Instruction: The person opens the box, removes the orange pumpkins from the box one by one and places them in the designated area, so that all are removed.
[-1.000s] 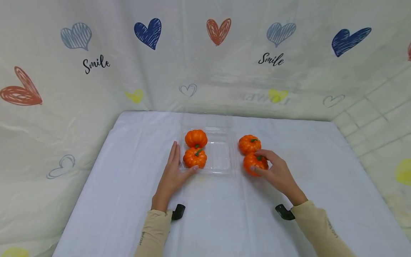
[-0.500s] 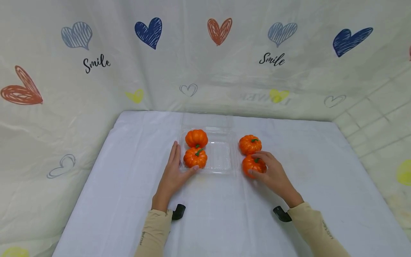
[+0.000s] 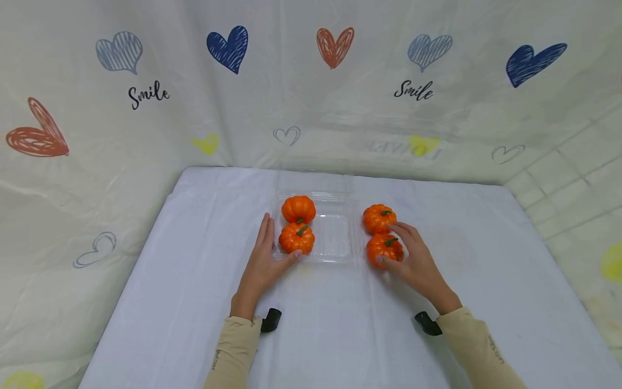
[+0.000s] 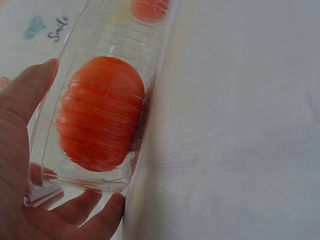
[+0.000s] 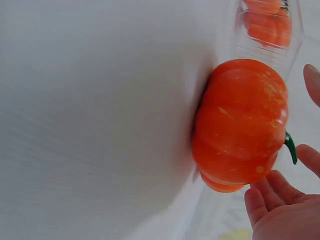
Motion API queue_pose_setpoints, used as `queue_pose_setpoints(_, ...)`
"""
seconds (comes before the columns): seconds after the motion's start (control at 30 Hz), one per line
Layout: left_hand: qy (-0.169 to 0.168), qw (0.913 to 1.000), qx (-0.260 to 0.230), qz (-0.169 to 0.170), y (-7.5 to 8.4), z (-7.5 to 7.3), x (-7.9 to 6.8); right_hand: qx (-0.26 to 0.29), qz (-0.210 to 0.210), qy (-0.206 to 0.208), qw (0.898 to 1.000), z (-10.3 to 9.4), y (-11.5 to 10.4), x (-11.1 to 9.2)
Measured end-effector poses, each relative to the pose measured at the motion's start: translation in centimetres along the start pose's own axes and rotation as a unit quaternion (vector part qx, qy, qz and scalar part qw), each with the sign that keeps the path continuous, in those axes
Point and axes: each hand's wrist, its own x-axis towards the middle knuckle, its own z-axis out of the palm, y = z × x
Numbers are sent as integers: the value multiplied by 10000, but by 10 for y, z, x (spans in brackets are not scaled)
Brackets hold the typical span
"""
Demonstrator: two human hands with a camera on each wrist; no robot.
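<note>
Head: fingers of right hand [image 3: 420, 266] slightly wider apart than half second ago, flanking near loose pumpkin [image 3: 383, 252] on table [image 3: 335, 329], right of clear container [image 3: 333, 236]. Left wrist: left hand [image 4: 14, 155], fingers extended, touches container wall. Right wrist: right fingers half-spread about pumpkin, thumb apart, gripping nothing.

on a white-covered desk [image 3: 160, 302], a person's left grip [image 3: 264, 267] lies straight-fingered along a clear plastic box [image 3: 335, 235]. two orange pumpkins [image 3: 296, 239] sit in its left half. the right grip [image 3: 417, 262] curves about a near pumpkin [image 3: 383, 249] outside; a far pumpkin [image 3: 378, 218] sits just behind.
</note>
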Motion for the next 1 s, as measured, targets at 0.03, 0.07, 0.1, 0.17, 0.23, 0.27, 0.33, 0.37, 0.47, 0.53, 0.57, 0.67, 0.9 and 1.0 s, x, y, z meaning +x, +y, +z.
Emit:
queue_pose_setpoints(0.03,3,10000,11,-9,0,0,0,35,-24,2,10000,-1,-1,2)
queue_pose_setpoints(0.07,6,10000,10,-13,0,0,0,72,-39,-18,10000,-3,-2,4)
queue_pose_setpoints(0.1,9,10000,4,-20,0,0,0,106,-49,-57,9999,-4,-3,6)
queue_pose_setpoints(0.17,3,10000,-7,-51,1,-1,-1,186,-27,-158,9997,-7,-6,10)
queue_pose_setpoints(0.23,-23,10000,-33,-74,1,0,-1,283,25,-255,9993,-10,-8,13)
queue_pose_setpoints(0.27,-35,9999,-55,-82,1,0,-1,331,62,-304,9990,-12,-10,15)
queue_pose_setpoints(0.33,-45,9999,-60,-100,1,0,-1,372,136,-395,9984,-13,-13,20)
queue_pose_setpoints(0.37,-49,9999,-54,-100,1,1,-1,388,161,-429,9982,-14,-16,22)
queue_pose_setpoints(0.47,-34,9999,-36,-110,1,1,-1,442,200,-492,9976,-14,-24,31)
queue_pose_setpoints(0.53,-29,9999,-11,-119,0,0,-1,463,186,-532,9973,-12,-30,37)
queue_pose_setpoints(0.57,-35,9999,-17,-124,1,0,-1,488,195,-557,9971,-11,-33,40)
queue_pose_setpoints(0.67,-36,9999,-31,-155,2,0,0,499,219,-659,9963,-6,-42,48)
queue_pose_setpoints(0.9,-35,9998,-24,-198,2,0,0,427,66,-964,9944,4,-56,70)
queue_pose_setpoints(1.0,-34,9998,-43,-190,2,0,0,499,10,-1067,9930,8,-61,77)
